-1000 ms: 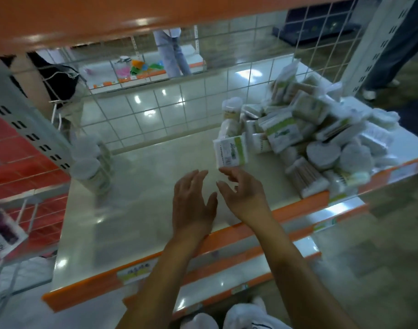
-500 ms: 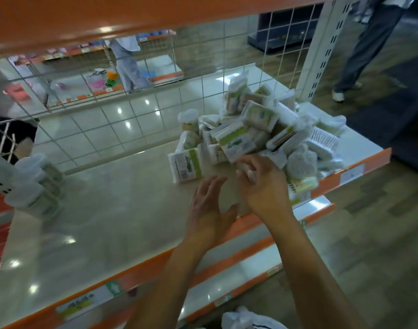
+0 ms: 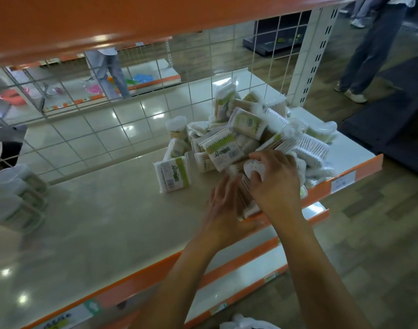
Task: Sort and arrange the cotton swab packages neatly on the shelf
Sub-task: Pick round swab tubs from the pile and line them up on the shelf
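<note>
Cotton swab pack (image 3: pixel 245 198), a flat clear bag of wooden-stemmed swabs, lies right at the orange front lip (image 3: pixel 155 274) of the beige shelf board (image 3: pixel 96 222), right of centre in the frame. It is blurred, and its long axis seems to run from the lip back toward the pile. The left hand (image 3: pixel 223 205) lies along its left side, fingers fairly straight against the bag and clasping nothing. The right hand (image 3: pixel 274 184) sits just above the pack, fingers curled around a round tub of white-tipped swabs (image 3: pixel 254 170) whose round end faces left.

Just beyond the hands, a loose heap of swab packages (image 3: pixel 250 136) fills the right end of the board, with bags and tubs pointing every way. At the heap's left foot one white pack with a green label (image 3: pixel 172 173) stands upright, barcode side toward the camera, apart from the hands. Left of it the board's glossy surface stretches across the frame to a blurred cluster of round clear tubs (image 3: pixel 15 198) at the left edge.

Behind everything runs a white wire grid back (image 3: pixel 203 74), meeting a slotted white upright (image 3: pixel 307 55) on the right. An orange upper shelf (image 3: pixel 108 20) roofs the space. Past the grid stands one person (image 3: pixel 108 72), and another person's legs (image 3: pixel 369 55) show at the upper right.
</note>
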Tool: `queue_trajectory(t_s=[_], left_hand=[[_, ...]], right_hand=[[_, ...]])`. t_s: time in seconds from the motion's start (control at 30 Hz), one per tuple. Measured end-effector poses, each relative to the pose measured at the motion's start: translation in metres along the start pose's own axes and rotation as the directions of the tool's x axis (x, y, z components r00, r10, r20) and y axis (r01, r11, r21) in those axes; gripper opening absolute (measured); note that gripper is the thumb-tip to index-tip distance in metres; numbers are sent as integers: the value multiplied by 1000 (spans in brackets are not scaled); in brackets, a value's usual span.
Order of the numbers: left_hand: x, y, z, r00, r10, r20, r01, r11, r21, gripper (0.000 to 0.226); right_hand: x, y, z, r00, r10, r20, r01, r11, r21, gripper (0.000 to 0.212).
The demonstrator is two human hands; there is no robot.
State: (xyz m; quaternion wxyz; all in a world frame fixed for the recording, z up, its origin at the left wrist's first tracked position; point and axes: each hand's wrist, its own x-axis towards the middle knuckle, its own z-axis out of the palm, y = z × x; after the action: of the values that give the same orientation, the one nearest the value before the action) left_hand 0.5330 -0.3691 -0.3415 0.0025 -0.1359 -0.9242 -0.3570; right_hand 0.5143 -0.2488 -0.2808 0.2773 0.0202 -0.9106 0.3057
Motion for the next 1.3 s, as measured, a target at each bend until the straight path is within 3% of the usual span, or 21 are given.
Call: queue_trajectory(t_s=[0.2,0.6,0.73,0.87,0.97,1.1,1.2,1.3], left_hand=[[3,-1,0,998,-27,-53,24,998,-59,92],[-6,-15,-33,994,-79,-78,43,924,-380,71],[-7,-18,-48,988,-146,-42,97,818,-567,59],[-10,-24,-59,983,-182,34,144,638,-756,67],[-14,-27,-63,972,-226,61,173,520,-837,54],[-15,-28,-67,948,-301,104,215,362,-907,43],[-16,-23,-75,926,-352,133,262,347,-901,51],[-19,-26,-81,924,-353,148,280,360,-890,56]], right_hand=[[6,2,-1,999,-2,-45,5,998,61,27],[7,-3,10,999,-7,-31,12,988,152,23],[7,-7,12,999,-29,-37,35,987,158,23],[6,-11,16,999,-33,-12,35,978,205,24],[4,-14,18,995,-59,75,37,963,267,35],[2,-23,16,927,-78,366,-62,932,356,51],[-1,-30,20,831,-181,525,-75,900,430,61],[-5,-38,26,787,-255,561,-109,838,535,65]])
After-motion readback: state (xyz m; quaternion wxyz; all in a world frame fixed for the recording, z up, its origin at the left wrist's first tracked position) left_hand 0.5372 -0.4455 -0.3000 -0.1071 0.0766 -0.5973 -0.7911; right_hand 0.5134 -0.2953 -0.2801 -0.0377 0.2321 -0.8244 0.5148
